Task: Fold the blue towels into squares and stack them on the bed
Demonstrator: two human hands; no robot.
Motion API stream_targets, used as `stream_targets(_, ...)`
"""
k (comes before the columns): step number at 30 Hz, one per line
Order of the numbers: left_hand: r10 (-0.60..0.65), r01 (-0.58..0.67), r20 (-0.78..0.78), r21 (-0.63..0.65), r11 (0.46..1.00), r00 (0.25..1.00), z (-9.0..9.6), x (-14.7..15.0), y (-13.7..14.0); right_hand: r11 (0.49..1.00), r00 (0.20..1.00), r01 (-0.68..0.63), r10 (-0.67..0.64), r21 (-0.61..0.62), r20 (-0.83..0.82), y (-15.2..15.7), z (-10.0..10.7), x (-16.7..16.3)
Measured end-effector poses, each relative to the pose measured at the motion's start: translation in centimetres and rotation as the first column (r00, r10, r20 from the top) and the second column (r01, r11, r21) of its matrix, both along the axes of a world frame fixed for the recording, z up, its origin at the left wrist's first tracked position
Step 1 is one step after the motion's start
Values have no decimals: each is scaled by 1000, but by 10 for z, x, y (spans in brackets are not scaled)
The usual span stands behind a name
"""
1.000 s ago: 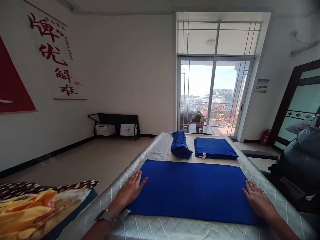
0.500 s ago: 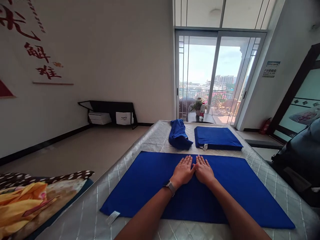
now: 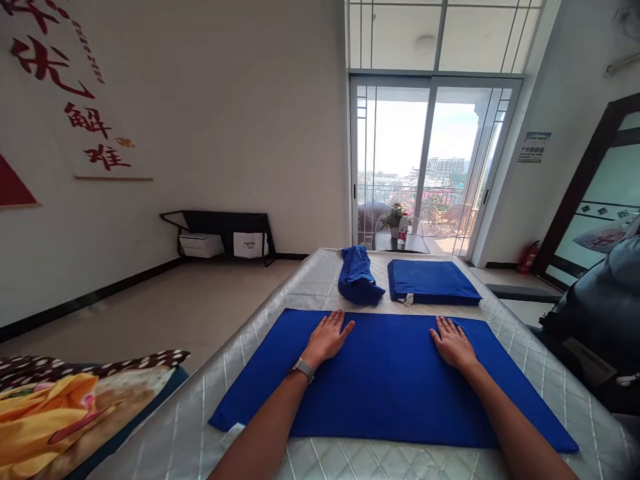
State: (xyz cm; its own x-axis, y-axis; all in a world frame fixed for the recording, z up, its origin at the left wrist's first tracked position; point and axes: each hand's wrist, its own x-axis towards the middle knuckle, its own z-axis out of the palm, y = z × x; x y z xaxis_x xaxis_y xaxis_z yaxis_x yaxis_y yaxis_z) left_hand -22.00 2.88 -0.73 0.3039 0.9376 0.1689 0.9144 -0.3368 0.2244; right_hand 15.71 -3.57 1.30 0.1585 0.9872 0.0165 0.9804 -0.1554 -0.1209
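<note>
A blue cloth (image 3: 385, 380) lies spread flat across the silvery quilted mattress (image 3: 370, 460). My left hand (image 3: 326, 339) rests palm down on its left half, fingers stretched out and thumb apart, a watch on the wrist. On the right half, my right hand (image 3: 454, 343) lies flat too, its fingers reaching close to the far edge. A white tag at the cloth's near left corner is partly hidden by my left forearm. Beyond the cloth sit a neat stack of folded blue cloths (image 3: 433, 280) and a crumpled blue cloth (image 3: 359, 277).
Patterned bedding (image 3: 75, 413) is piled at the lower left. A dark bag-like bulk (image 3: 600, 327) stands along the right side. Past the mattress, a small table (image 3: 400, 244) holds a plant and a bottle before the sliding glass door. A black rack (image 3: 225, 230) stands by the wall.
My hands were together at the middle of the cloth. They have slid apart, the left one to the left and the right one to the right. The view has shifted slightly.
</note>
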Motion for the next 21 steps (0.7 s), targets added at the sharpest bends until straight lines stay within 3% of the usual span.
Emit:
stream_targets(5,132,-134,-36,-41,990,991,-1,-86,14,988,992,128,-130,87,10,-20,-8,98)
stream_targets(8,214,-214,-38,-10,977,976,-6,-124,19,980,989,146,-149,133,18,-21,-20,135)
stream_targets(12,273,-274,-45,-9,962,961,-12,-140,24,986,988,143,-147,80,49,-12,-33,148)
stream_targets(17,234,-237,-74,-33,971,969,-15,-145,29,989,987,140,-143,45,74,-9,-36,149)
stream_targets(21,247,-246,-48,25,969,968,-5,-147,25,986,992,81,-94,146,85,-16,-22,144)
